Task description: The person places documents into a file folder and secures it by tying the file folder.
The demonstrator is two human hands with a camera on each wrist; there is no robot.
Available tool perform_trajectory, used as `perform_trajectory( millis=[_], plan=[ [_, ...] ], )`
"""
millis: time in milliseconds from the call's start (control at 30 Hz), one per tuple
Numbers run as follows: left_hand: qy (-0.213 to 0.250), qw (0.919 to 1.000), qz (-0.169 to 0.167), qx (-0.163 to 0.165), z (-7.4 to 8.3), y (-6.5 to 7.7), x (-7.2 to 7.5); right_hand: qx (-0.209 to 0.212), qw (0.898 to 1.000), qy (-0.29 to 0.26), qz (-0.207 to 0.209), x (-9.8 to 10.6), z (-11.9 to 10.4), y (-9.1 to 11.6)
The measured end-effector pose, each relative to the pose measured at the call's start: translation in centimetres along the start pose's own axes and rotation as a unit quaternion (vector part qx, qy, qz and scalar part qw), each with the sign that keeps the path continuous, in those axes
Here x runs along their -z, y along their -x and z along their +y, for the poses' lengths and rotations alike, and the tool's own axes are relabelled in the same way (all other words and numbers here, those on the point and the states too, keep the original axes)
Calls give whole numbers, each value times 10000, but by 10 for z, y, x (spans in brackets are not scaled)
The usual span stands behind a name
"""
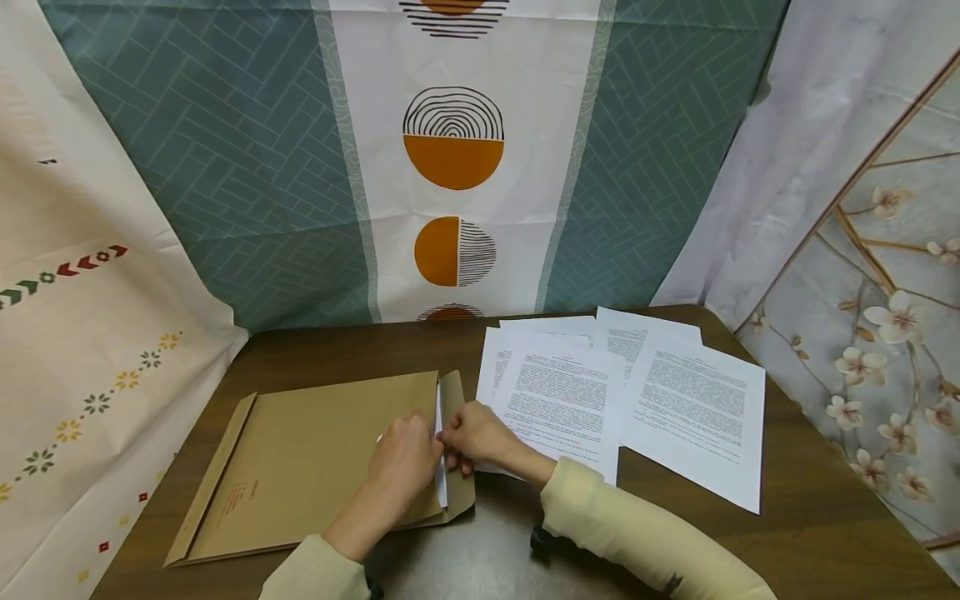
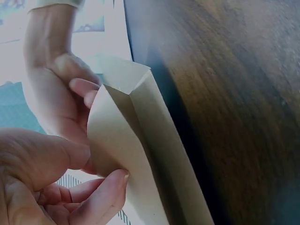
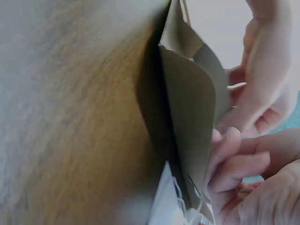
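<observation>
A large brown document envelope [image 1: 322,450] lies on the table, its mouth at the right end and a strip of white paper [image 1: 441,408] showing there. My left hand [image 1: 405,458] pinches the edge of the top panel at the mouth, thumb above. Facing it, my right hand [image 1: 480,433] grips the same end, its fingers curled at the flap [image 1: 459,492]. In the left wrist view, the envelope's folded side [image 2: 154,131] stands apart from the panel that my fingers hold. Seen from the right wrist, the flap [image 3: 192,98] rises beside my fingertips [image 3: 229,143].
Several printed sheets [image 1: 562,400] overlap at the back right of the dark wooden table [image 1: 660,492]. A patterned curtain [image 1: 465,167] hangs right behind the table, and other cloths hang at both sides. White string [image 3: 180,192] shows near the flap's end in the right wrist view.
</observation>
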State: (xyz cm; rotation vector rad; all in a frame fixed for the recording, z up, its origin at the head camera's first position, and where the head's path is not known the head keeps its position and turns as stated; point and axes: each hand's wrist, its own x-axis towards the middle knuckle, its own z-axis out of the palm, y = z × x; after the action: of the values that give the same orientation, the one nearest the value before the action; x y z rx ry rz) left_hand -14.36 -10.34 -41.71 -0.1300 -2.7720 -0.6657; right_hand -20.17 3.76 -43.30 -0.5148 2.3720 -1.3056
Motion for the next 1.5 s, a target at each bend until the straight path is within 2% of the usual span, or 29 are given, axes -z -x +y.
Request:
perform_trajectory(
  millis=[167, 300, 500, 733, 867, 1200, 1500],
  plan=[
    [-73, 10000, 15, -14, -3, -1, -3, 457, 9981, 161, 385, 14, 0, 6],
    [-17, 10000, -52, 22, -5, -1, -6, 524, 9962, 167, 679, 29, 5, 10],
    [20, 9998, -187, 103, -7, 0, -10, 223, 9968, 327, 691, 58, 14, 15],
    [10, 9994, -346, 49, -8, 0, -14, 49, 9883, 1361, 693, 100, 25, 19],
    [-16, 9990, -448, 69, -8, -1, -16, -50, 9850, 1656, 484, 125, 33, 21],
    [-185, 9978, -631, 92, -4, -1, -17, -266, 9812, 1859, 454, 183, 55, 22],
    [-208, 9974, -679, 152, -2, -2, -19, -508, 9728, 2176, 614, 219, 87, 16]
  ],
)
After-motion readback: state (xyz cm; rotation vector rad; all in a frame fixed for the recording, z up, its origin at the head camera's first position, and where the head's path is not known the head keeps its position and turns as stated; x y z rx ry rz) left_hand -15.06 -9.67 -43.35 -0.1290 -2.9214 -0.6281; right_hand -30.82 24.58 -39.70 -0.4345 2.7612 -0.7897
